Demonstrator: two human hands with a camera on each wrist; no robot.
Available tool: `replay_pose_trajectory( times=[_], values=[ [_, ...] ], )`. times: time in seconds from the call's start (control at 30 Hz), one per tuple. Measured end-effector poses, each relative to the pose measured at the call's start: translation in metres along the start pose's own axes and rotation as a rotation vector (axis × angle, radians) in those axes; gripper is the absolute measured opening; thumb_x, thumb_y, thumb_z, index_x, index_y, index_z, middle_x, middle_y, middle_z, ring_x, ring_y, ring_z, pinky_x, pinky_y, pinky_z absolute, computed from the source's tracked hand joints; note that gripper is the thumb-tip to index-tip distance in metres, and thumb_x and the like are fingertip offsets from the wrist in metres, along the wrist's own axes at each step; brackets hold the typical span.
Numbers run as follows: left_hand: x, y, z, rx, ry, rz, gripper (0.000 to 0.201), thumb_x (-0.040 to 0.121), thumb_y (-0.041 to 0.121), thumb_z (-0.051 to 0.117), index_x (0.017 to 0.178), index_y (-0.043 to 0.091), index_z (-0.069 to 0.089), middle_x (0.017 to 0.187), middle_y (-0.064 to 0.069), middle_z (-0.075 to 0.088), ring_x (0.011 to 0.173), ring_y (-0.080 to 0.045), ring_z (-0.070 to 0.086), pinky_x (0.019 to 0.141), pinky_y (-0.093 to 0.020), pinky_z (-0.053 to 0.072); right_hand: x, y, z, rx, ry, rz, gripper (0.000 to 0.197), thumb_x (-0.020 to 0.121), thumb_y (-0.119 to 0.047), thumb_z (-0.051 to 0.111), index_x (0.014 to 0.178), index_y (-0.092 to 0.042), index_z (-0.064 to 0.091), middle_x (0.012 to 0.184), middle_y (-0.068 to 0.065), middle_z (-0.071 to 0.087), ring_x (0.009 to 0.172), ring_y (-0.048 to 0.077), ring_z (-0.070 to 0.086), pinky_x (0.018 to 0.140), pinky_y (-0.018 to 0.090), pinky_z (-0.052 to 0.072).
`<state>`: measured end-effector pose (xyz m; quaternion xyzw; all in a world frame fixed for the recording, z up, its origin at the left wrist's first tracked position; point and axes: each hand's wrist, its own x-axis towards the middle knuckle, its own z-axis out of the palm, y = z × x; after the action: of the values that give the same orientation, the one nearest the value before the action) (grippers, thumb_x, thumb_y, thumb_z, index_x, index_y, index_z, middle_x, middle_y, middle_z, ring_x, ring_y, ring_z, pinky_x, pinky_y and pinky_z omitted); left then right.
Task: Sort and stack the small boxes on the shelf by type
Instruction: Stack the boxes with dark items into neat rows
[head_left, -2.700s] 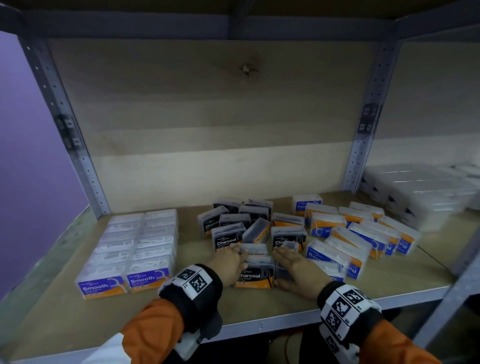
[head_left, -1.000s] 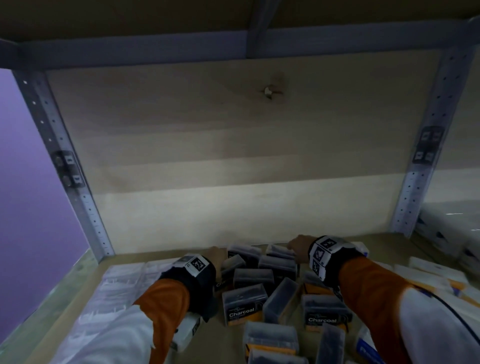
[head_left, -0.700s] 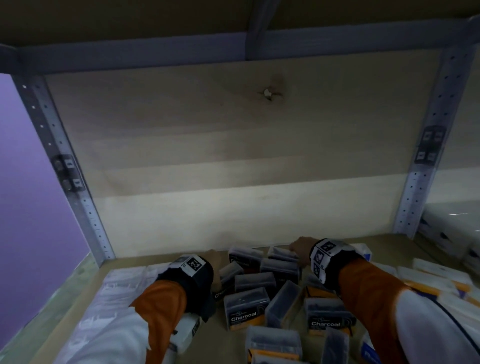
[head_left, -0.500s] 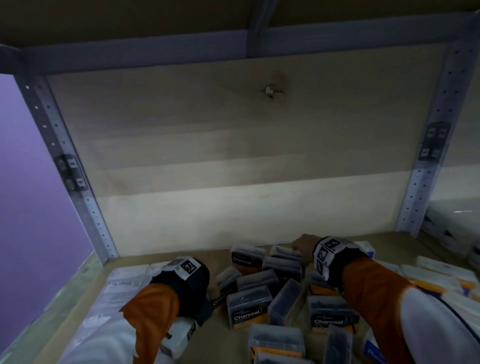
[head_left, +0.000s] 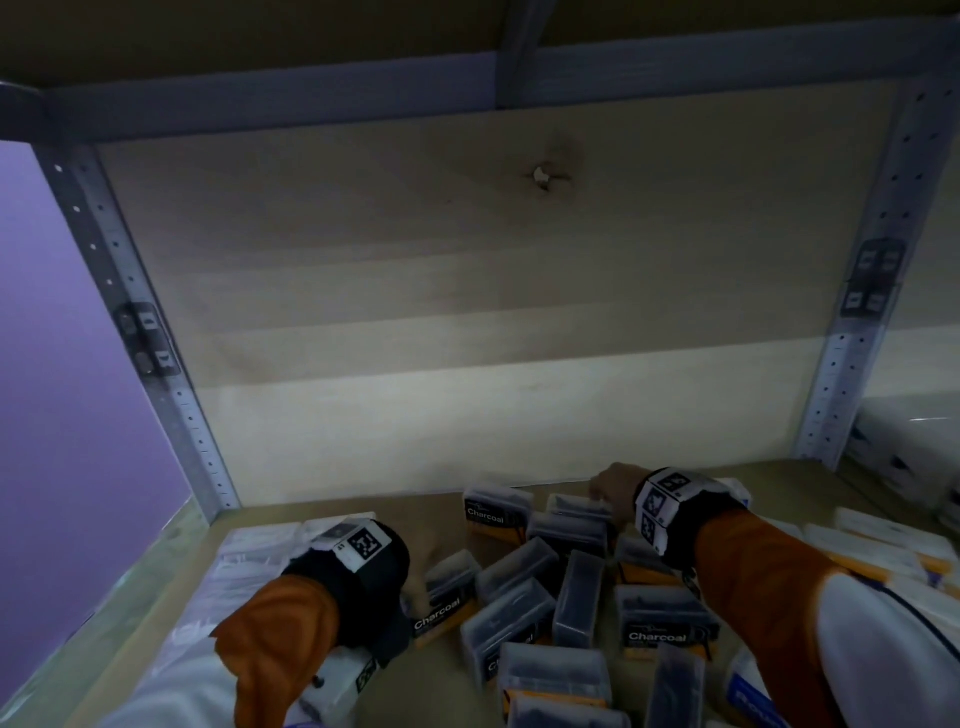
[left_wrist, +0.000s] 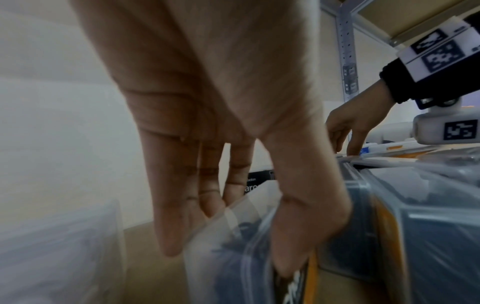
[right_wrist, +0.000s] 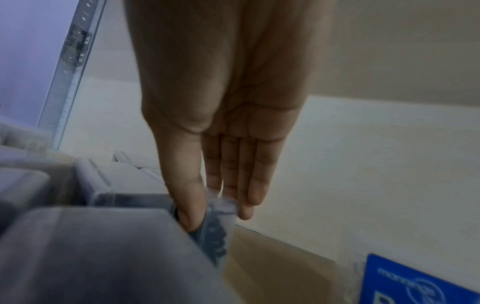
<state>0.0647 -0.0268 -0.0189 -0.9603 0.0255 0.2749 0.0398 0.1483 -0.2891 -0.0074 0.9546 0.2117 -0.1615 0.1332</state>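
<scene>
Several dark clear-lidded Charcoal boxes (head_left: 665, 621) lie jumbled on the wooden shelf (head_left: 363, 506). My left hand (head_left: 418, 584) holds one tilted Charcoal box (head_left: 449, 597) at the pile's left edge. In the left wrist view the thumb (left_wrist: 298, 236) and fingers (left_wrist: 182, 205) pinch its clear case (left_wrist: 233, 246). My right hand (head_left: 602, 491) is at the back of the pile on another Charcoal box (head_left: 576, 512). In the right wrist view the thumb (right_wrist: 189, 205) and fingers (right_wrist: 246, 185) pinch that box's end (right_wrist: 218, 228).
One Charcoal box (head_left: 493, 512) stands upright near the back panel. Rows of white Smooth boxes (head_left: 249, 561) lie at the left, partly hidden by my left arm. Blue-and-orange boxes (head_left: 883, 545) lie to the right. White boxes (head_left: 914, 441) fill the neighbouring bay past the metal upright (head_left: 831, 395).
Both hands went from the front of the pile to its back. Over the last second the left hand drew back toward me with its box; the right hand hardly moved.
</scene>
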Motion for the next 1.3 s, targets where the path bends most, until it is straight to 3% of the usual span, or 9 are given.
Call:
replay_pose_trajectory(
  times=[0.27,0.33,0.4,0.47,0.6,0.77,0.93,1.07,1.3],
  values=[
    [-0.006,0.003,-0.009,0.023,-0.067,0.174,0.074,0.083,0.022,0.07,0.143,0.002,0.032,0.147,-0.014,0.038,0.132,-0.027,0.04,0.107,-0.035,0.035,-0.001,0.004,-0.003,0.071,-0.021,-0.058,0.047,0.093,-0.008,0.053,0.138,-0.004,0.042,0.143,0.015,0.044,0.126,0.028,0.049,0.1,0.034,0.042],
    [-0.005,0.001,-0.017,0.044,-0.091,0.198,0.063,0.081,0.025,0.073,0.131,0.001,0.046,0.132,-0.014,0.052,0.112,-0.022,0.053,0.092,-0.032,0.044,-0.001,0.005,-0.002,0.097,-0.012,-0.067,0.043,0.094,-0.006,0.049,0.137,-0.004,0.044,0.142,0.014,0.045,0.124,0.027,0.05,0.099,0.032,0.041],
    [-0.002,0.001,-0.026,0.044,-0.088,0.233,0.049,0.08,0.032,0.074,0.116,0.005,0.055,0.103,-0.006,0.06,0.079,-0.01,0.051,0.066,-0.018,0.041,-0.001,0.006,-0.002,0.131,0.011,-0.068,0.04,0.094,-0.004,0.046,0.134,-0.003,0.047,0.14,0.015,0.047,0.123,0.027,0.051,0.096,0.031,0.041],
    [-0.002,0.004,-0.038,0.029,-0.042,0.248,0.046,0.083,0.035,0.069,0.117,0.007,0.057,0.11,-0.005,0.063,0.084,-0.01,0.052,0.057,-0.01,0.037,0.0,0.005,-0.002,0.139,0.013,-0.066,0.04,0.094,-0.003,0.046,0.134,-0.002,0.047,0.141,0.016,0.047,0.124,0.027,0.05,0.096,0.03,0.041],
    [0.01,0.017,-0.059,0.116,0.131,0.298,0.049,0.09,0.031,0.06,0.133,0.01,0.051,0.136,-0.009,0.052,0.12,-0.024,0.051,0.088,-0.023,0.04,0.001,0.003,0.001,0.136,0.088,0.017,0.04,0.092,-0.014,0.055,0.131,-0.004,0.053,0.135,0.014,0.054,0.123,0.026,0.053,0.099,0.031,0.044],
    [0.041,0.037,-0.07,0.211,0.193,0.258,0.047,0.097,0.018,0.05,0.141,0.007,0.039,0.147,-0.012,0.038,0.133,-0.027,0.04,0.106,-0.03,0.032,-0.002,0.0,0.001,0.168,0.137,0.063,0.04,0.088,-0.019,0.063,0.127,-0.011,0.056,0.13,0.011,0.058,0.12,0.026,0.056,0.097,0.032,0.046],
    [0.067,0.047,-0.07,0.285,0.195,0.255,0.035,0.098,0.018,0.048,0.13,0.004,0.052,0.138,-0.017,0.049,0.123,-0.033,0.048,0.102,-0.036,0.038,0.001,0.0,-0.003,0.161,0.098,0.052,0.041,0.089,-0.017,0.062,0.129,-0.008,0.055,0.132,0.014,0.056,0.122,0.027,0.054,0.098,0.032,0.045],
    [0.078,0.047,-0.067,0.371,0.186,0.231,0.035,0.096,0.019,0.051,0.128,0.006,0.052,0.133,-0.016,0.053,0.12,-0.032,0.051,0.097,-0.037,0.042,0.006,-0.002,-0.008,0.104,0.003,-0.019,0.041,0.094,-0.01,0.055,0.129,0.009,0.051,0.134,0.025,0.052,0.123,0.033,0.052,0.102,0.037,0.041],
    [0.075,0.044,-0.071,0.376,0.197,0.283,0.037,0.091,0.016,0.057,0.125,0.002,0.054,0.127,-0.017,0.056,0.098,-0.026,0.052,0.084,-0.035,0.041,0.013,-0.004,-0.013,0.062,0.007,-0.051,0.036,0.095,-0.007,0.053,0.126,0.01,0.053,0.132,0.025,0.054,0.12,0.034,0.054,0.101,0.039,0.043]
  ],
)
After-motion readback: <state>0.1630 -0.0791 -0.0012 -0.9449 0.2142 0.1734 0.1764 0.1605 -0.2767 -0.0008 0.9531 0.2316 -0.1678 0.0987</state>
